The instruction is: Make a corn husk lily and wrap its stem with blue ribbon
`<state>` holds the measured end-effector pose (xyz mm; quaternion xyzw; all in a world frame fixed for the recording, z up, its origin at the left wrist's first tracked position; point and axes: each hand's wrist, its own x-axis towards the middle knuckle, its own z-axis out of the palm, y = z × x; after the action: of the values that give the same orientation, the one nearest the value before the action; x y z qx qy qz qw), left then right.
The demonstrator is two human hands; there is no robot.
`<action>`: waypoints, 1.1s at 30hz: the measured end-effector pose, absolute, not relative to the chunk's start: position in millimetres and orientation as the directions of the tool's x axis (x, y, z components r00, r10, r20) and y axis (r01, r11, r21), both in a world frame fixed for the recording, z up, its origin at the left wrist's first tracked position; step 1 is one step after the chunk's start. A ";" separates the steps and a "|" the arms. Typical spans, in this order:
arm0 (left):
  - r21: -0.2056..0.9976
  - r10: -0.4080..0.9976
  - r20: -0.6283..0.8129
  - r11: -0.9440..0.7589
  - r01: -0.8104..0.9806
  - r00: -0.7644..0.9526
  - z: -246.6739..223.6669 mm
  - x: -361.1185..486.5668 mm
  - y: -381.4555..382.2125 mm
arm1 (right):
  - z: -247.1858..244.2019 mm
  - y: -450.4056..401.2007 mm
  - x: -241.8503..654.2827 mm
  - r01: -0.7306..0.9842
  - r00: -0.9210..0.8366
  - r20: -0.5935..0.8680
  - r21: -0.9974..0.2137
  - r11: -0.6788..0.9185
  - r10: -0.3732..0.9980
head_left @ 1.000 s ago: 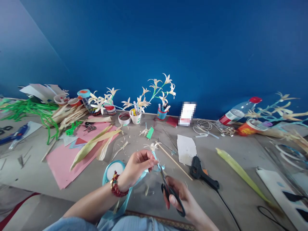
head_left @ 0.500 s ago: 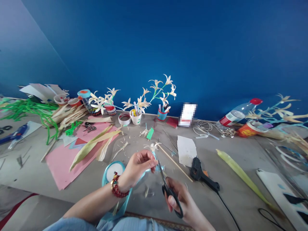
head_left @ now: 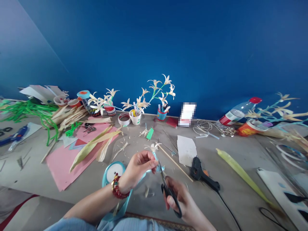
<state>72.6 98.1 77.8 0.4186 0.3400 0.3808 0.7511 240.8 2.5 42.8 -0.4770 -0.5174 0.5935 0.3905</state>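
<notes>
My left hand [head_left: 143,165], with a red bead bracelet at the wrist, pinches the light-blue wrapped stem of a small white flower [head_left: 153,147]. The petals spread above my fingers. In my right hand [head_left: 179,195] is a pair of black-handled scissors [head_left: 168,190]; my fingers are in the handles and the blades point up to the stem beside my left fingertips. Whether the blades touch the stem I cannot tell. A light-blue ribbon [head_left: 127,200] runs under my left wrist from a white-centred spool [head_left: 114,171].
A black glue gun [head_left: 202,175] with a cord lies to the right, near a thin wooden stick [head_left: 176,163] and a green husk [head_left: 243,173]. Pink paper [head_left: 64,165] lies left. Cups of husk flowers, such as a blue cup [head_left: 162,114], stand along the wall.
Both hands stay almost where they were. The scissors have shifted very slightly, and the flower stem is still between my left fingers.
</notes>
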 end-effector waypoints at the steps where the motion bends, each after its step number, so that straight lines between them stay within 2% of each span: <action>1: 0.885 0.858 -0.194 0.362 -0.293 0.476 78.3 72.7 98.1 | 41.9 2.2 240.0 0.024 -0.230 -0.166 -0.986 -0.165 0.959; 9: 0.872 0.867 -0.179 0.359 -0.333 0.466 78.9 72.5 98.7 | 35.6 0.6 237.1 0.034 -0.182 -0.186 -0.983 -0.183 0.966; 17: 0.879 0.854 -0.136 0.338 -0.336 0.502 73.5 69.4 98.2 | 43.2 1.3 239.6 0.032 -0.246 -0.124 -0.992 -0.120 0.961; 26: 0.848 0.862 -0.141 0.359 -0.390 0.486 77.0 70.8 98.7 | 35.0 0.2 236.3 0.016 -0.185 -0.182 -0.983 -0.182 0.966; 33: 0.862 0.849 -0.119 0.346 -0.371 0.514 74.2 70.2 98.6 | 46.9 4.6 241.3 0.032 -0.284 -0.134 -0.991 -0.131 0.949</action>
<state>70.2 98.6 74.2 0.4109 0.2910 0.3977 0.7670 241.3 4.6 46.9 -0.4582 -0.5356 0.5961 0.3845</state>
